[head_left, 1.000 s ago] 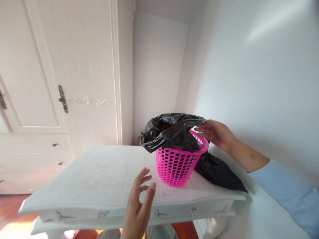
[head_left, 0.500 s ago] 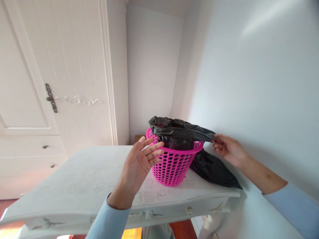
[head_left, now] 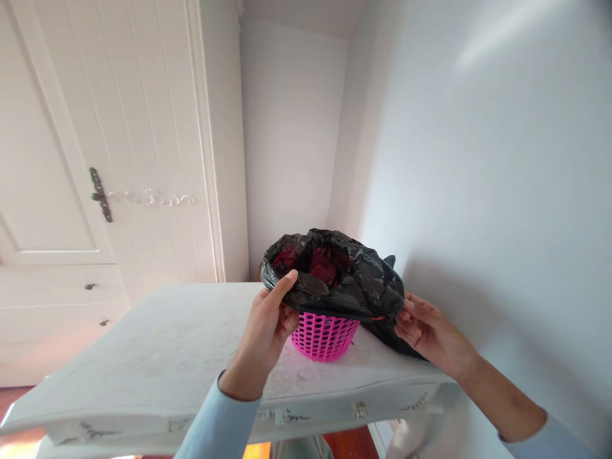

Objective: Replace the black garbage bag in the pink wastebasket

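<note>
A pink perforated plastic basket (head_left: 325, 338) stands on the white table, its rim covered by a black garbage bag (head_left: 363, 287). The bag's mouth is spread wide and pink shows through the thin film inside. My left hand (head_left: 270, 325) pinches the near left edge of the bag, thumb on top and fingers underneath. At the right, my right hand (head_left: 425, 328) grips the bag's edge between thumb and fingers, beside a small red-orange strip. More black plastic (head_left: 389, 338) lies on the table behind the basket, partly hidden by my right hand.
The white table (head_left: 167, 357) has a carved front edge. On the right a pale wall (head_left: 502, 191) rises close to my right arm. A white wardrobe (head_left: 143, 127) with a dark handle stands at the left, beyond the table.
My left hand has gone from open beside the basket to holding the bag's edge. The bag's mouth has widened and come down over the basket rim; my right hand has moved lower.
</note>
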`<state>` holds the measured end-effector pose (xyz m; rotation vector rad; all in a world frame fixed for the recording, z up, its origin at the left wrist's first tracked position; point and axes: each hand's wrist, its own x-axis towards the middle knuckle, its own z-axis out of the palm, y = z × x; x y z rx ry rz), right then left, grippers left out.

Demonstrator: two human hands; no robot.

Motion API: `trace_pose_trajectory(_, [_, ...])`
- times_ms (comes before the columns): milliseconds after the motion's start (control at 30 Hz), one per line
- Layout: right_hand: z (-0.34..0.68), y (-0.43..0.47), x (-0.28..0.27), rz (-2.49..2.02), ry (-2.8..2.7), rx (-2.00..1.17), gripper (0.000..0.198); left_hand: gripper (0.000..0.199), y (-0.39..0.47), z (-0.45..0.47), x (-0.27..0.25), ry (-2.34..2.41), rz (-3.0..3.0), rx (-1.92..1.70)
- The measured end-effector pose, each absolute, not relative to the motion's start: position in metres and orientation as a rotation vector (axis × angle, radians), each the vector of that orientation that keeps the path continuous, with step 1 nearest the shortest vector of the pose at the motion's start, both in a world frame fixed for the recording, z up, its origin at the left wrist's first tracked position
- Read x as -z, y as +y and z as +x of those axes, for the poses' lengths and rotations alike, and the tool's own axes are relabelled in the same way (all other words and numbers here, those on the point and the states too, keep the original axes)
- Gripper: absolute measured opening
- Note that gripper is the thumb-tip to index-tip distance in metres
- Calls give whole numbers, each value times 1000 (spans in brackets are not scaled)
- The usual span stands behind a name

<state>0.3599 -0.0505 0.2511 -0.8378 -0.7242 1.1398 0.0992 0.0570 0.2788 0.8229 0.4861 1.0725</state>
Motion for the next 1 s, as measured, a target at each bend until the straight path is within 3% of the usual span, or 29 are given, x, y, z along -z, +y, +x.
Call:
trace_pose_trajectory(300, [359, -47, -240, -775, -666, -1251, 39, 52, 55, 93, -222, 492, 701, -1078])
trace_pose_trajectory(500, [340, -39, -238, -677, -655, -1164, 44, 57, 51, 97, -194, 605, 710, -970])
trace_pose_trajectory(733, [333, -23, -176, -697, -360, -1151, 51, 61, 48, 86, -161, 694, 630, -943])
trace_pose_trajectory(833, [338, -21, -157, -773, -297, -1191, 48, 56, 50, 77, -157, 740, 635, -1127])
trace_pose_trajectory(1000, [351, -30, -166, -704, -305, -1191, 37, 15, 35, 66, -177, 810, 786, -1867])
